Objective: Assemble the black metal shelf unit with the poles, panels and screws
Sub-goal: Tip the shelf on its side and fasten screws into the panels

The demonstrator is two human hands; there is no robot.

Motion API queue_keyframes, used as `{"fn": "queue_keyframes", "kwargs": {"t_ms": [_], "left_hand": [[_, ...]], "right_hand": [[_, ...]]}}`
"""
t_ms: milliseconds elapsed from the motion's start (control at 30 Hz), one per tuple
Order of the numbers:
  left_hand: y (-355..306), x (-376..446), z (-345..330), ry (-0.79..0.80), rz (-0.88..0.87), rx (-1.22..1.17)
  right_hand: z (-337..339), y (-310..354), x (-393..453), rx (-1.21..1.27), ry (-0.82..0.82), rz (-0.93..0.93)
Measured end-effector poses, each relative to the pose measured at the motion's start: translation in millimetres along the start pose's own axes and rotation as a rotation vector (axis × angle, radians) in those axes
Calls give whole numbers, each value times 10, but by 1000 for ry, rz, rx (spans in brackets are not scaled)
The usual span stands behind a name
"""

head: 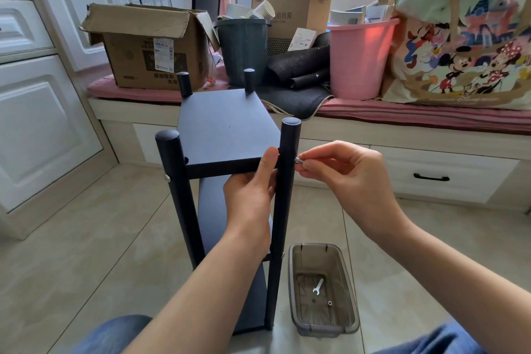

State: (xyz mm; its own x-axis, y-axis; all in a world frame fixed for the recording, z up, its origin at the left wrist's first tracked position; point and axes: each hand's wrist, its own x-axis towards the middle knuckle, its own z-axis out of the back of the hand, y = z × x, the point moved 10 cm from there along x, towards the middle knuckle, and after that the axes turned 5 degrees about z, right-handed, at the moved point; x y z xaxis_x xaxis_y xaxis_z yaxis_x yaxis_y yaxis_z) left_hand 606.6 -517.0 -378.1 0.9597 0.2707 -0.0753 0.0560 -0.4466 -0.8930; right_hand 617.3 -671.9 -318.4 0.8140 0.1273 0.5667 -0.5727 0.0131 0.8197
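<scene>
Shelf unit [230, 175] stands upright on the tiled floor [100, 238] in front of you: matte black flat panels, round black poles w/ capped tops. Your left hand [250, 192] grips the top panel [227, 129] front edge, thumb on top, right by the near-right pole [284, 195]. Your right hand [344, 172] pinches a small silver screw [298, 160] btwn thumb and fingertips, its tip against that pole's outer side at panel height. Silver screw head [167, 178] shows on the near-left pole [178, 198]. Smoky translucent plastic tray [296, 296], rectangular, sits on the floor just right of the unit; small flat wrench [318, 287] and a nut [330, 302] inside.
</scene>
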Motion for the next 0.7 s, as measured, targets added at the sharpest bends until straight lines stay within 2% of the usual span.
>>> {"fn": "queue_keyframes", "kwargs": {"t_ms": [467,700], "left_hand": [[24,-18,1,-23,7,-14],[36,-28,4,-42,19,-29]], "right_hand": [[27,8,-14,-84,-10,-9],[30,57,2,-240,-8,55]]}}
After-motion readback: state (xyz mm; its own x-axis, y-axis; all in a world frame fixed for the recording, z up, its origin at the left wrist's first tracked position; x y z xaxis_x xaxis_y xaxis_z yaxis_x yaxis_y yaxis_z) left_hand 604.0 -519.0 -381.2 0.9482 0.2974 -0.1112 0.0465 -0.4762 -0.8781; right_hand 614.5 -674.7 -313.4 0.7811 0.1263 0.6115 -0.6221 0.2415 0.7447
